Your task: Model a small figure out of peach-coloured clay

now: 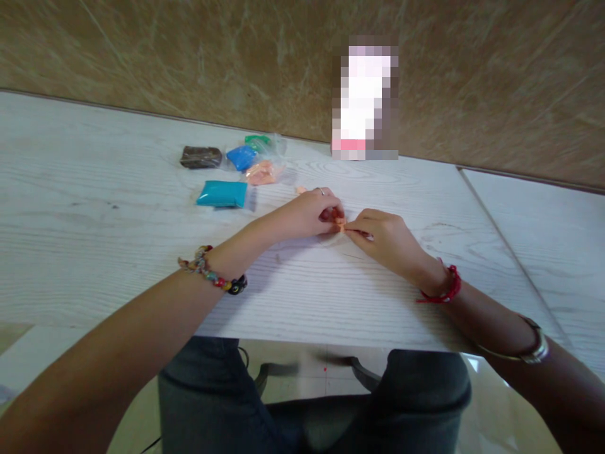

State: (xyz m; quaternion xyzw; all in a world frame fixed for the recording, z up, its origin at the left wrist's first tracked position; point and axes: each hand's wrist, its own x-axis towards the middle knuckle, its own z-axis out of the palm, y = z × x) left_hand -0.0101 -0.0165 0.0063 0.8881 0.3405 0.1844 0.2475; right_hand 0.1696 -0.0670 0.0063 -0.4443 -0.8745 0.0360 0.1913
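A small piece of peach-coloured modelling clay [341, 226] is held between both hands, just above the white table. My left hand [317, 213] is closed, with thumb and fingers pinching the clay from the left. From the right, my right hand [385, 236] grips its edge between thumb and forefinger. The clay's exact shape is partly hidden by the fingertips. A smaller peach bit [301, 189] lies on the table behind my left hand.
Left of the hands lie a turquoise packet [221, 194], a brown packet [201, 157], a blue packet [241, 157], a green packet [258, 143] and an opened peach packet [261, 173]. A blurred-out upright object [363, 101] leans against the marble-patterned wall [189, 57]. The white table [94, 221] has a seam at right.
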